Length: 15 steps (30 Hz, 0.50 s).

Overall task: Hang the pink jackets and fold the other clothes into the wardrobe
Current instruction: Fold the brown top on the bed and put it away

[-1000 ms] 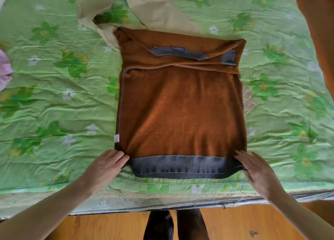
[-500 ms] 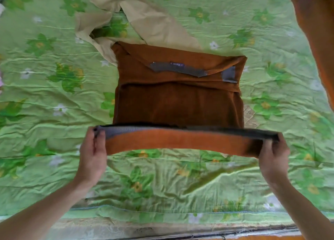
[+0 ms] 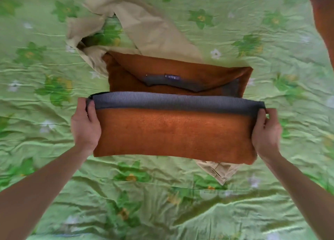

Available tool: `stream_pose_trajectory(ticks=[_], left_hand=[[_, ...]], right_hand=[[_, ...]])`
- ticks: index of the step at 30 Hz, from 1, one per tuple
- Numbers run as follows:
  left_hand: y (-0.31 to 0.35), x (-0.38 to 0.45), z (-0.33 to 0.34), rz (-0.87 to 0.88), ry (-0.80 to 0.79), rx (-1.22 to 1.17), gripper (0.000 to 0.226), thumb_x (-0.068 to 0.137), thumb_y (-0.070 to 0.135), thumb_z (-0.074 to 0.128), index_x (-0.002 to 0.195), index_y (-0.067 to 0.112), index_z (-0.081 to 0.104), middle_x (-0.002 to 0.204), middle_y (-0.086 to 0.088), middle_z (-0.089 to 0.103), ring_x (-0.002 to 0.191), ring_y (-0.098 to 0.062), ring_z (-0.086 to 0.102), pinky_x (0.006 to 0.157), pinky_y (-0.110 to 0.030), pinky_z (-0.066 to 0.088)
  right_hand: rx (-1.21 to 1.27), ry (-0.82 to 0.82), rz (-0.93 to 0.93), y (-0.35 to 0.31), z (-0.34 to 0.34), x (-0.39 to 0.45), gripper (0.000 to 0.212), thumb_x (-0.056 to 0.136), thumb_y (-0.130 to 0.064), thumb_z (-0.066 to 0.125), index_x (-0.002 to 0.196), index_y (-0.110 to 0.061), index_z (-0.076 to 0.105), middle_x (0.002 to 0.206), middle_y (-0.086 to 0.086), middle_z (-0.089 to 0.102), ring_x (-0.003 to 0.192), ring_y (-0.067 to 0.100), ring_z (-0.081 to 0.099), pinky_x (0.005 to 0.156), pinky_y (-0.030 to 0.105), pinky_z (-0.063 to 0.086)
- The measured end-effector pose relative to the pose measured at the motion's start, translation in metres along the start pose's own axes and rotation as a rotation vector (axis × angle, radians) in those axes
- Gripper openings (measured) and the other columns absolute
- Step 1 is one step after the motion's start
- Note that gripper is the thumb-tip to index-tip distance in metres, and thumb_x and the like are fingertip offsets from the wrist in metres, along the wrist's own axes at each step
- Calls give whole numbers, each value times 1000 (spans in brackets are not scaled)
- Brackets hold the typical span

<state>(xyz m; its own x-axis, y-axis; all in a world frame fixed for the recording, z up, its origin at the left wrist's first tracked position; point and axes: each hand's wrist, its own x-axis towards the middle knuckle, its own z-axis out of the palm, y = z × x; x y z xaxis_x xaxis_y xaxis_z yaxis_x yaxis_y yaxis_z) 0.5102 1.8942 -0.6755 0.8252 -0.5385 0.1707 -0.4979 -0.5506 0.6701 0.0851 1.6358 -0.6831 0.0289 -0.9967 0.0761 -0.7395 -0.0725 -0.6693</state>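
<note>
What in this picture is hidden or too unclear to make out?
All in the head view:
- Beige garment: its middle lies under the brown sweater, so its kind is unclear.
- Label at the sweater's collar: too small to read.
- Fingers of the left hand and right hand: mostly behind the grey hem they grip.
- Orange-brown shape, top right: cut off by the frame edge.
- Wardrobe and pink jackets: out of frame.

Wrinkled green floral bedspread fills view; soft daylight; orange-brown surface top right, perhaps furniture.

Single head-worn view, wide-angle. Looks steeply down, close over the bed. Both forearms enter from bottom corners.
</note>
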Motion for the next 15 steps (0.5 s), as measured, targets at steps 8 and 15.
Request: stream_pose_trajectory(ticks=[8, 15], left_hand=[[-22, 24, 23, 63, -110, 144, 28, 113, 33, 43, 106, 8, 54, 76, -16, 62, 66, -42, 60, 58, -45, 45], [-23, 35, 38, -75, -144, 162, 33, 109, 38, 53, 101, 7, 64, 80, -9, 63, 79, -42, 64, 68, -42, 45]], right_hand=[[-185, -126, 51, 8, 24, 19, 34, 112, -35, 38, 118, -6, 55, 95, 31, 68, 88, 50, 63, 69, 40, 33], [-285, -187, 93, 5, 22, 19, 36, 110, -42, 40, 119, -11, 55, 95, 23, 71, 86, 44, 65, 68, 42, 43]])
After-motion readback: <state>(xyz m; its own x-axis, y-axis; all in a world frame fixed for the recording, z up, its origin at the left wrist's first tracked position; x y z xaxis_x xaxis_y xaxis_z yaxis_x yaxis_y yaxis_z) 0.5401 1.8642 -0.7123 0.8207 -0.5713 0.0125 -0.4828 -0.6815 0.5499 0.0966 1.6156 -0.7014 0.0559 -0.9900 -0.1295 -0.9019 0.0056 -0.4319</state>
